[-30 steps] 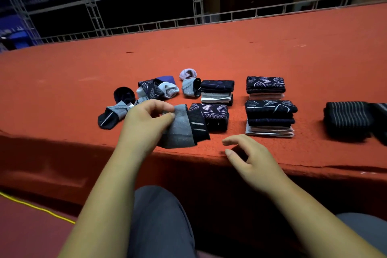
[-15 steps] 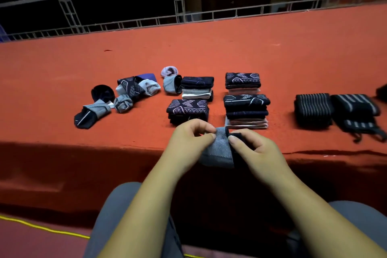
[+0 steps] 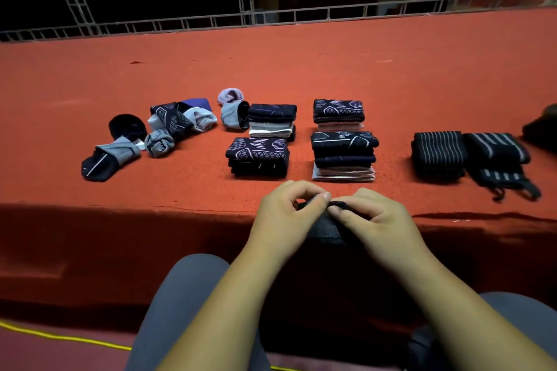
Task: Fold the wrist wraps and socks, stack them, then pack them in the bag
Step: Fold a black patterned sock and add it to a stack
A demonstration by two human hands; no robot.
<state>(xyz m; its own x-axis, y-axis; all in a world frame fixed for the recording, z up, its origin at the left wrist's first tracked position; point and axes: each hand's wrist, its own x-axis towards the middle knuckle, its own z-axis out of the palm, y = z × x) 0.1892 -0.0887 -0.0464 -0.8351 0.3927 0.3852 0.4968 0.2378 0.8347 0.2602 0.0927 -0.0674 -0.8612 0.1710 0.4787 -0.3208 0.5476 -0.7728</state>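
Observation:
My left hand (image 3: 283,220) and my right hand (image 3: 376,224) both pinch a dark grey sock (image 3: 327,227) at the front edge of the red table (image 3: 331,69). The sock hangs between them, mostly hidden by my fingers. Behind my hands stand several stacks of folded socks: one near-left stack (image 3: 258,156), one near-right stack (image 3: 343,156), and two farther stacks (image 3: 272,122) (image 3: 338,114). Loose unfolded socks (image 3: 171,126) lie in a heap to the left. Two black striped wrist wraps (image 3: 438,155) (image 3: 497,156) lie folded at the right.
A dark object (image 3: 542,126) sits cut off at the right edge of the table. A metal truss railing (image 3: 241,18) runs along the table's far side. My knees are below the table's front drop, and a yellow line (image 3: 60,337) crosses the floor.
My left hand brought the grey sock from the left to the table's front edge. My right hand rose to take it, and both now pinch its top.

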